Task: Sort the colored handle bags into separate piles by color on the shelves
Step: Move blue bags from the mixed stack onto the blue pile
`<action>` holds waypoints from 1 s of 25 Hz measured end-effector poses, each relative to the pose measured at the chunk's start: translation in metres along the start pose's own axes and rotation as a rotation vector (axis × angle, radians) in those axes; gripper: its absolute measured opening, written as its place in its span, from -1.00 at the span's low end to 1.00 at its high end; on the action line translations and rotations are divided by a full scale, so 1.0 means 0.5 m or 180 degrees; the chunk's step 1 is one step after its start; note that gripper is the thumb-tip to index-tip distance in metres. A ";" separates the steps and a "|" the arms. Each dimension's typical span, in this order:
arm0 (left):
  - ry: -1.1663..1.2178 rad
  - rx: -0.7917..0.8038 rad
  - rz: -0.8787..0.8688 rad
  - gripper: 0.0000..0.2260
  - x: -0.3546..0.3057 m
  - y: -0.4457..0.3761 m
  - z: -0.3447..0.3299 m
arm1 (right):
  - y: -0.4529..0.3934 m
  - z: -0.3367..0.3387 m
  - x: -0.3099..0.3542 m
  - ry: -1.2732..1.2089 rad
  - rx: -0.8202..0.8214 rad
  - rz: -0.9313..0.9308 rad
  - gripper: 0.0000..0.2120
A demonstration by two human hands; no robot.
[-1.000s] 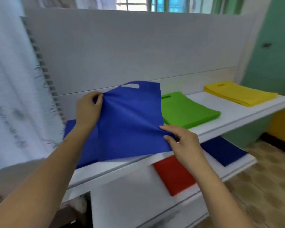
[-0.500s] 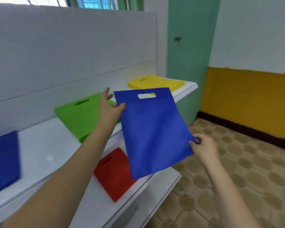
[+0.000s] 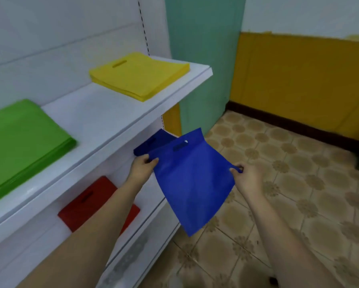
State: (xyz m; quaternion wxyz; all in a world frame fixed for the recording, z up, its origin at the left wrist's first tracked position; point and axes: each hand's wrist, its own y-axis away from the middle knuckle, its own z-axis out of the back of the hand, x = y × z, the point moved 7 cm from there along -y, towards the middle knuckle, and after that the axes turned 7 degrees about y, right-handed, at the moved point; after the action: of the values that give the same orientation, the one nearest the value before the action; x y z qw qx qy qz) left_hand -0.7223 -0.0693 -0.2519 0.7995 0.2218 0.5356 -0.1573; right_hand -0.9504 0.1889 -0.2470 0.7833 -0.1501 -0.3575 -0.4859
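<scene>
Below the upper shelf, the blue bag hangs in the air, pinched at one edge by the left hand and at the opposite edge by the right hand. Step in hand: carrying it to the dark blue pile on the lower shelf. Next move, as judged: lay it flat, handle slots aligned. Material: thin, limp non-woven fabric, rectangular with a die-cut handle slot.

Both forearms outstretched, left hand and right hand each pinching with curled fingers.
</scene>
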 end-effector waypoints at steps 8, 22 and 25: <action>0.0331 -0.0936 0.1101 -0.86 0.242 -0.314 0.030 | -0.342 -0.251 0.011 0.0491 0.0579 -0.0175 -0.83; 0.0615 -0.1999 0.1434 -0.69 0.512 -0.679 0.053 | -0.736 -0.696 -0.050 0.0128 0.1332 0.0346 -0.92; 0.0582 -0.2141 0.1466 -0.70 0.538 -0.702 0.063 | -0.748 -0.723 -0.056 0.0550 0.1100 0.0621 -0.79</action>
State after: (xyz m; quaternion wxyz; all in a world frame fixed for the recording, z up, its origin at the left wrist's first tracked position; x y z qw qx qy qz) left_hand -0.7677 -0.3885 -0.5563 0.7908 0.0754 0.5623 0.2297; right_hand -1.1329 -0.1839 -0.5616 0.8685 -0.0052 -0.3508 -0.3503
